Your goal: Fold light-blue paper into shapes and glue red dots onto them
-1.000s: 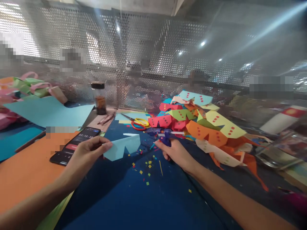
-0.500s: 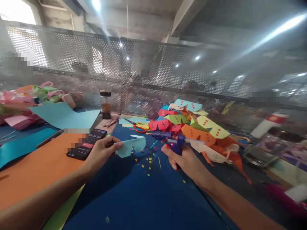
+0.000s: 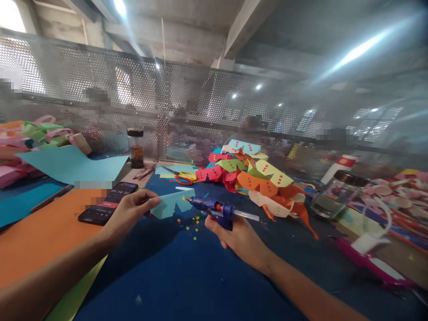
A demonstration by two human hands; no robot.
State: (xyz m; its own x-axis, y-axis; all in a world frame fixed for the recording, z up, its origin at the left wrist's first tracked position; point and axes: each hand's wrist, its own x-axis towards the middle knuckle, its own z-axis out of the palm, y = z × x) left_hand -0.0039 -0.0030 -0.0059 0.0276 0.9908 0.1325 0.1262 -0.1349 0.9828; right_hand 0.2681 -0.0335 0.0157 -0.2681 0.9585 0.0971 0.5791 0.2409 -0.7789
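My left hand pinches the left end of a light blue paper cutout, a folded piece with notched lower edges, held above the dark blue tabletop. My right hand is wrapped round a dark blue hot glue gun, with a clear glue stick jutting from its rear. The gun's nozzle points left and lies at the cutout's right end; whether it touches the paper I cannot tell. Small yellow and red paper squares are scattered beneath.
Scissors lie behind the cutout. A heap of coloured, dotted paper pieces rises to the right. A phone rests on orange paper. A dark-lidded jar and a glass jar stand near a perforated metal screen.
The glue gun has moved left, bringing its nozzle to the right end of the light blue cutout. My head view has turned slightly right. Both hands keep their hold.
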